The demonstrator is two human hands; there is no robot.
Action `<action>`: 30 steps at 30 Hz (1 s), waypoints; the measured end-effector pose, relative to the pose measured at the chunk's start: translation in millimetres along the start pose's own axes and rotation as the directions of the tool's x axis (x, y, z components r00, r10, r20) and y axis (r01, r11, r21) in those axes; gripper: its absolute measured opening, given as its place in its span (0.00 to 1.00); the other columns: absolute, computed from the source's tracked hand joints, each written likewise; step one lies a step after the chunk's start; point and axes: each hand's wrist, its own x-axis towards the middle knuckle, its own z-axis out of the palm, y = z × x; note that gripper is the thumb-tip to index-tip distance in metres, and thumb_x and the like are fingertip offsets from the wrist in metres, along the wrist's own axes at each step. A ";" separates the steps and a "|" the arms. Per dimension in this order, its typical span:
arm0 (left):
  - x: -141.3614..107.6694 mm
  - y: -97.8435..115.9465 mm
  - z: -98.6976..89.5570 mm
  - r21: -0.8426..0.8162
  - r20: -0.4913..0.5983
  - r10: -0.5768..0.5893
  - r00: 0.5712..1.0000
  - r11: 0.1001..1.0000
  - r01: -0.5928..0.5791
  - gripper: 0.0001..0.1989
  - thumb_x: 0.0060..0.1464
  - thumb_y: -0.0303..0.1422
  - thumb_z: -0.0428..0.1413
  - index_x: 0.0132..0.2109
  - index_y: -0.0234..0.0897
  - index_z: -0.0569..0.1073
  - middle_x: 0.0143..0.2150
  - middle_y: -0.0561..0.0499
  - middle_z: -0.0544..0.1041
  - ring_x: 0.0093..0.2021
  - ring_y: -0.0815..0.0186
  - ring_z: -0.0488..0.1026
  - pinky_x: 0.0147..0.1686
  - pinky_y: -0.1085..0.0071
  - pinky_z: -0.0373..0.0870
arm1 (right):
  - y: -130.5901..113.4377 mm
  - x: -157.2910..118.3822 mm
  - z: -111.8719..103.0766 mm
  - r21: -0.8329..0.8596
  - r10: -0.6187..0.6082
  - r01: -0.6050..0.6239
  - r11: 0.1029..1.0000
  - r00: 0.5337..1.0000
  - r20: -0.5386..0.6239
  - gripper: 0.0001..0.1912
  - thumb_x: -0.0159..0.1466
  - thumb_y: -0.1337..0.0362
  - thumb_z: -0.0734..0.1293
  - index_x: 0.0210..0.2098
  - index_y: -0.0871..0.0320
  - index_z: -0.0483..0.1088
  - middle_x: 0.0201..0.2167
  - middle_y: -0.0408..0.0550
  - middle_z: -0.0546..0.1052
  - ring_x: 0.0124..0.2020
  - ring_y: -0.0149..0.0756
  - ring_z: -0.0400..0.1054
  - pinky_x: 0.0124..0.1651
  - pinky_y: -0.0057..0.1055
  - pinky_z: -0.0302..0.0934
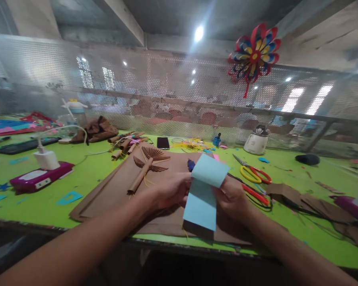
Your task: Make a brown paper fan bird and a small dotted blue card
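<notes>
A light blue paper strip (200,202), folded over at its top, is held up between both hands above a stack of brown paper (107,190). My left hand (174,190) pinches the strip's left edge near the fold. On the other edge, my right hand (231,194) grips the same paper, its fingers partly behind it. Left of the hands, a rolled brown paper tube with pleated, fan-like pieces (144,174) lies on the brown paper. A dark blue piece (191,165) shows just behind the strip.
Yellow-and-red-handled scissors (252,172) and red-handled pliers (255,194) lie to the right. A magenta power strip (41,176) sits at left. Farther back are a phone (163,143), brown paper rolls (128,145), yellow strings (193,143) and a white container (256,141).
</notes>
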 end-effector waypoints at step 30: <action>0.8 -2.1 0.4 0.272 -0.124 0.264 0.956 0.936 -0.223 0.29 0.38 0.28 0.66 0.50 0.34 0.68 0.44 0.42 0.75 0.37 0.64 0.73 0.35 0.69 0.68 | -2.7 7.6 -9.0 0.676 0.477 -0.470 0.568 0.857 0.195 0.28 0.55 0.68 0.64 0.56 0.53 0.64 0.46 0.52 0.73 0.46 0.44 0.68 0.46 0.42 0.64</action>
